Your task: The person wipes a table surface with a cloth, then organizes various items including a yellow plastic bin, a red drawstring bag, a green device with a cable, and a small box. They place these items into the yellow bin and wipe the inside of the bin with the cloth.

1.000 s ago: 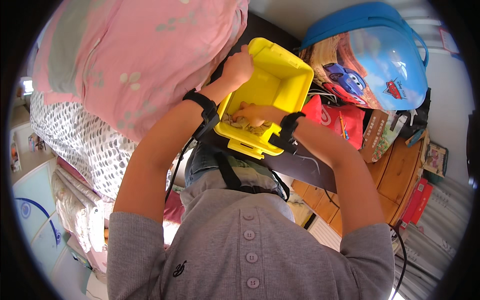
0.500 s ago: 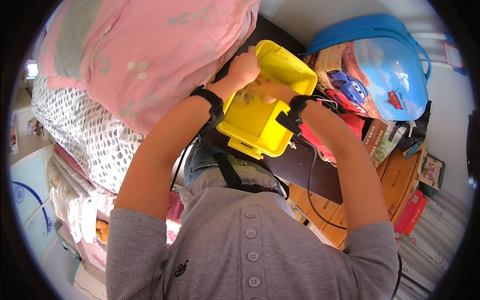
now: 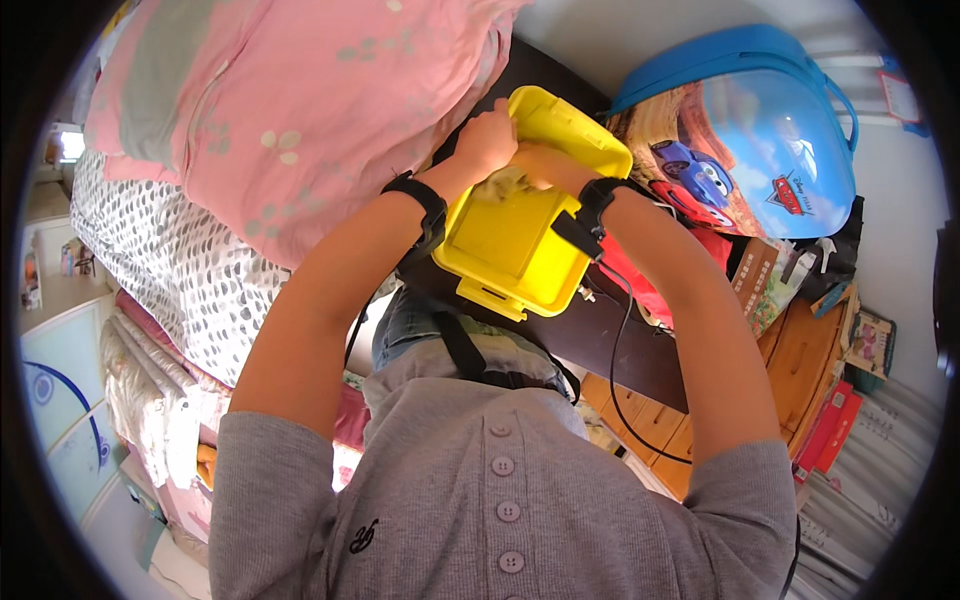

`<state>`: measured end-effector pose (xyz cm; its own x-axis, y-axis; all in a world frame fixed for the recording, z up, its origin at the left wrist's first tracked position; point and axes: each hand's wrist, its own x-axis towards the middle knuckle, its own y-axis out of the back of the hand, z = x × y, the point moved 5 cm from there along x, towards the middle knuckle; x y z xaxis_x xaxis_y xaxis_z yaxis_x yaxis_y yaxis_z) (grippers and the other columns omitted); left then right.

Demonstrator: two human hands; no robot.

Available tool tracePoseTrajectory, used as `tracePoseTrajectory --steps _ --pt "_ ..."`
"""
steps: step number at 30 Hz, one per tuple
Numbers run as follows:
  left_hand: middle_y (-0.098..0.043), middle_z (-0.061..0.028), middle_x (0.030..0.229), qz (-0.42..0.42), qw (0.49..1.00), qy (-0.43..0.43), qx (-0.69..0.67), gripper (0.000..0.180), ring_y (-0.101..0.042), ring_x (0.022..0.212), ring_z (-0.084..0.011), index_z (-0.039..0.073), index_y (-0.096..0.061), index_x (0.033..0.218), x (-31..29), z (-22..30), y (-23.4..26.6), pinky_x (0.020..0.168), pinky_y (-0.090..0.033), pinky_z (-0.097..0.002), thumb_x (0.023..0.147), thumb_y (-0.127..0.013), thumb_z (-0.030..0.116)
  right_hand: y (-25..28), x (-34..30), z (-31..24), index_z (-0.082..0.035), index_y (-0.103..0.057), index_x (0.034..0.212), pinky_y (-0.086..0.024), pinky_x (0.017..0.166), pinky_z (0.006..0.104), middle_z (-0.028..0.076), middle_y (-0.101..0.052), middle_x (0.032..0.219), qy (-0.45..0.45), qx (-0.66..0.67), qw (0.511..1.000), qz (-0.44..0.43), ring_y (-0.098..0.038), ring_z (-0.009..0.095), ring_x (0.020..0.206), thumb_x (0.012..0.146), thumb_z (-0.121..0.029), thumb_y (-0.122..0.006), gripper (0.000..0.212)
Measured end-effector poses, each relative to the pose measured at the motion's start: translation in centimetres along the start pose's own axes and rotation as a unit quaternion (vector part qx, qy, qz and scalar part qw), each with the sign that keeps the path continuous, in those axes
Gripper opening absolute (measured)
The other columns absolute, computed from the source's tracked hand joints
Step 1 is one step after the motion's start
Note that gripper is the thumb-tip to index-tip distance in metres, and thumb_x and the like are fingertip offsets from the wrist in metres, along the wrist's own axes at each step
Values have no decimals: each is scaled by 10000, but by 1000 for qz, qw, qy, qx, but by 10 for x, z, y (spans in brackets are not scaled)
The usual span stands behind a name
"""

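Left hand point(image 3: 487, 140) closed on rim of yellow bin point(image 3: 500, 250), over dark worktop point(image 3: 622, 352). Right hand point(image 3: 545, 166) inside, grip bunched around pale cloth point(image 3: 502, 186). Wiping, seemingly; next stroke needs bin braced, cloth pressed flat.

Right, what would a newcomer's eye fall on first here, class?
First, the bright yellow bin at upper centre, left hand on its rim, right hand inside with a pale cloth. Then the glossy blue suitcase right of the bin, and the pink quilt to its left.
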<state>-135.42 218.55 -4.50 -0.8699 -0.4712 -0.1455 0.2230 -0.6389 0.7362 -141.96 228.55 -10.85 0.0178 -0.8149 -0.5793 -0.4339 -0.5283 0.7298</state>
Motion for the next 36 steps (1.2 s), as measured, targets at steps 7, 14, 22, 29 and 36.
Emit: tracePoseTrajectory --steps 7,14,22,29,36 --pt "-606 -277 823 11 999 22 -27 279 -591 794 -431 -15 -411 1058 -4 2 -5 731 -453 -520 894 -443 208 -50 -13 -12 -160 -470 1264 -374 939 492 152 -351 1358 -134 -70 985 -89 -400 447 1164 789 -90 -543 486" --pt "-618 -260 865 2 1000 21 6 238 -606 844 -413 -14 -427 1011 -3 5 -1 749 -481 -484 878 -444 183 -83 -31 -88 -140 -553 1186 -405 923 453 110 -495 1259 -21 -122 964 -237 -434 362 1177 781 -147 -557 405" --pt "-607 -278 800 1 1000 10 -5 285 -599 767 -430 -19 -416 1050 -1 3 -4 709 -469 -509 894 -450 217 -16 -6 -13 -169 -445 1297 -437 863 381 182 -546 1129 -30 203 978 -41 -520 313 1042 686 -87 -584 632" --pt "-619 -260 857 -12 1000 7 26 245 -608 830 -417 -19 -422 1026 0 5 -6 749 -484 -481 880 -444 177 -55 -17 -65 -342 -336 1367 -351 971 489 182 -277 1389 -7 53 988 -142 -356 460 1202 727 -101 -572 723" --pt "-618 -263 880 -10 999 13 28 242 -607 856 -412 -23 -434 1025 -1 7 -5 758 -487 -471 844 -473 132 -73 -20 -88 -242 -333 1382 -374 942 423 139 -390 1369 55 1 958 -280 -419 367 1195 758 -135 -519 660"
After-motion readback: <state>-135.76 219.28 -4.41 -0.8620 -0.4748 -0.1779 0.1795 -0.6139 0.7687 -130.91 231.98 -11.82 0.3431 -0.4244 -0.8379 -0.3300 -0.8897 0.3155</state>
